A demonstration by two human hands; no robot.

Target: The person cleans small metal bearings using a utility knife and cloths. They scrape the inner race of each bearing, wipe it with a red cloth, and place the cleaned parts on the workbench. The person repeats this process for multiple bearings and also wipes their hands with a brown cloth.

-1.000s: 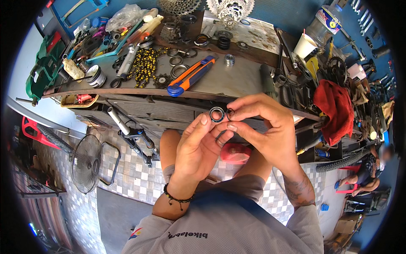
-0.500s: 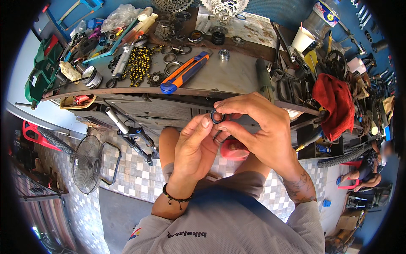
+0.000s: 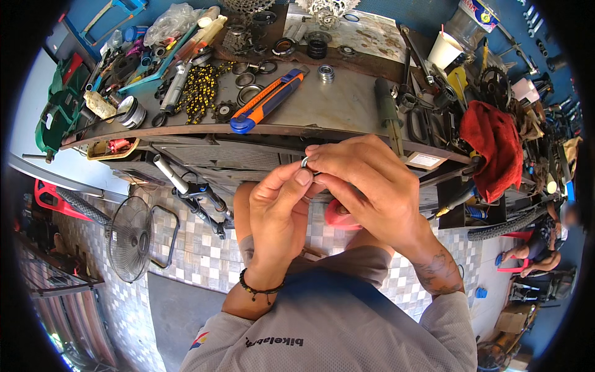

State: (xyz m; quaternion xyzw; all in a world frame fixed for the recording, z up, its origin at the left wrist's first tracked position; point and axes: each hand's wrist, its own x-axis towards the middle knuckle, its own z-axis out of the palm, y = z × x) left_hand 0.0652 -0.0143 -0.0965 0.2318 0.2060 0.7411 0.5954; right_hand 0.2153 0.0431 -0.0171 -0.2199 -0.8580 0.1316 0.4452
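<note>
Small metal ring [image 3: 304, 162] sits at frame centre, edge-on, mostly covered by fingers; left hand [image 3: 279, 201] has it in a narrow thumb-and-index pinch, right hand [image 3: 372, 186] has its fingertips drawn close at the ring's right side, can't tell if gripping or only touching. On the bench [image 3: 347, 102] across upper frame: orange-blue utility knife [image 3: 268, 102] upper centre-left, black-yellow chain [image 3: 198, 93] left of it, silver ring stack [image 3: 325, 74] just right of the blade end. Red cloth [image 3: 491, 152] hangs right of frame, 1 fan [image 3: 130, 239] stands lower left.
</note>
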